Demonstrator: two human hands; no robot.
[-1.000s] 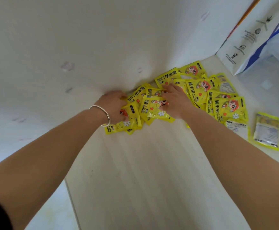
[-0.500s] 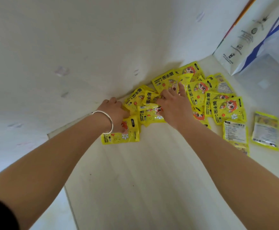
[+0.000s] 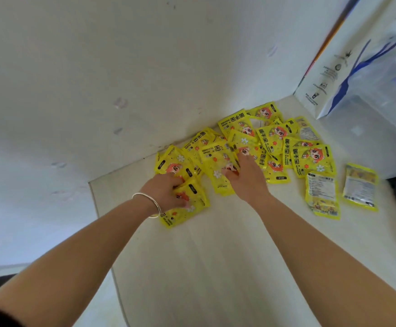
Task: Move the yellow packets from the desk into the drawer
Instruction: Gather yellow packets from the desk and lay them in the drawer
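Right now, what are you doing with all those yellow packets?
A person is gathering yellow packets spread over a pale desk beside the wall. The left hand, with a bracelet on its wrist, grips the nearest packet, while the right hand presses flat on the middle of the pile. Two face-down packets lie apart to the right. No drawer is in view.
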